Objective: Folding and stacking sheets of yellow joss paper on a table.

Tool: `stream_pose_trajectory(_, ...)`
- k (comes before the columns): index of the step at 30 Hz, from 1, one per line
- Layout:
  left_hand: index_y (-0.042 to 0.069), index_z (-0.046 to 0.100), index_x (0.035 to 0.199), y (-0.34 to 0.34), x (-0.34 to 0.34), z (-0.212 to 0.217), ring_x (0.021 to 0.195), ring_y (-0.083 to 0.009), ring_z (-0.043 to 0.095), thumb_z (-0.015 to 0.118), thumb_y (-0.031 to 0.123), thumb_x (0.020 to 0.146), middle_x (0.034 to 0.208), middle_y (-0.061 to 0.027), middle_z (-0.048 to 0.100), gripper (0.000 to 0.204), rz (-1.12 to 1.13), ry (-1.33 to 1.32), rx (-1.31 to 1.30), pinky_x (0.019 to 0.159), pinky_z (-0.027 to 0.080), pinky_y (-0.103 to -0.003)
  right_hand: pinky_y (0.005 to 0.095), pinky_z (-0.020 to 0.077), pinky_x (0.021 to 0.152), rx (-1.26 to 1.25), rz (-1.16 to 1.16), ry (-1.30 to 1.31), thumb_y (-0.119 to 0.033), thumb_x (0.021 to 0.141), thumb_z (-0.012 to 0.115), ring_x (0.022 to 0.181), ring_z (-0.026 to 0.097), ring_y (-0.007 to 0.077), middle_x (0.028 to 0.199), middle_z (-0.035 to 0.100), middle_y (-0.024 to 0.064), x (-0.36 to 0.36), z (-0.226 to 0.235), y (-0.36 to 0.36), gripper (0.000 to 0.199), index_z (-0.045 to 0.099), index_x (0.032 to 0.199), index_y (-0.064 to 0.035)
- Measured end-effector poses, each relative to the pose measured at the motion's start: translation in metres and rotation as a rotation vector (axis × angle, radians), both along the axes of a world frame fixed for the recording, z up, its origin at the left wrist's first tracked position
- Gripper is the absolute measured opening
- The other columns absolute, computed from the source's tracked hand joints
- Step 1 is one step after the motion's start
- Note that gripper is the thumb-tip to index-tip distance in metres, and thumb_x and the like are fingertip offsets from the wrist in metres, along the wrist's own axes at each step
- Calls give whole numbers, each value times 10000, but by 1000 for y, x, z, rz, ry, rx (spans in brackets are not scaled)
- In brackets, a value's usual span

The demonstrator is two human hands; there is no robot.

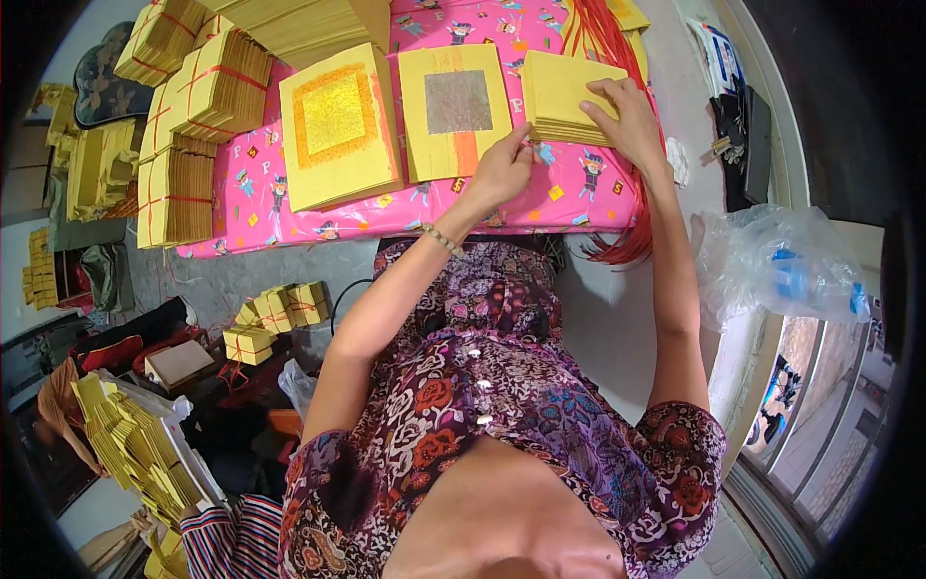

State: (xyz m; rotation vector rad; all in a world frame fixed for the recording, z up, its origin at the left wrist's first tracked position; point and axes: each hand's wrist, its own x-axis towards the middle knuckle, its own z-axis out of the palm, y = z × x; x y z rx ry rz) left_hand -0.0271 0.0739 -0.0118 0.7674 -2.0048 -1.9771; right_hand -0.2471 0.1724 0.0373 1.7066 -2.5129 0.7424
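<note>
A stack of plain yellow paper sheets (559,92) lies at the right of a table covered with a pink patterned cloth (569,193). My right hand (627,116) rests on the stack's right side, fingers pinching its top sheets. My left hand (502,169) grips the stack's lower left corner. To the left lie a yellow stack with a silver foil square (453,106) and a larger yellow stack with a gold foil square (338,125).
Bundles of yellow paper tied with red string (217,87) stand at the table's left and back. Red strings (603,34) hang at the right edge. A clear plastic bag (772,270) sits at right. More yellow bundles (275,314) and stacks (135,444) lie on the floor.
</note>
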Motion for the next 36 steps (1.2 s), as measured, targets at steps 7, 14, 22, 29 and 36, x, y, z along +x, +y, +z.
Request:
stream_pose_trajectory(7,7,337,1504,-1,-1,-5,637,-105,567,391,68,1026,974,-62,621,486,-1,27,31,615,493,-256,427,475,885,-4,1,2,-374,881,696,1013,585,332,1085,611,122,0,-1,0,379,671,1148,-105)
stream_pose_trajectory(14,11,343,1503,-2,2,-4,643,-99,575,381,62,1026,969,-50,623,482,-11,7,0,617,484,-248,427,474,884,3,6,0,-375,883,695,1017,582,328,1081,605,128,0,-1,-1,384,666,1149,-101)
stream_pose_trajectory(22,7,337,1505,0,6,10,688,-110,582,393,68,1023,968,-57,625,489,3,44,-42,657,499,-259,427,474,881,-5,5,-15,-366,881,699,1022,580,328,1079,600,125,-1,-1,-1,367,665,1136,-104)
stream_pose_trajectory(29,0,344,1500,-4,8,17,677,-103,572,415,78,1014,972,-49,628,498,-4,5,8,659,503,-262,431,475,893,5,7,-6,-364,889,689,1031,584,333,1085,608,127,-1,2,-2,365,665,1136,-96)
stream_pose_trajectory(36,53,539,1336,-21,40,22,769,-226,625,554,84,938,981,-132,636,399,96,-82,-555,716,523,-346,424,471,892,-18,-16,83,-316,896,679,1025,593,328,1038,624,138,2,22,0,333,669,1120,-69)
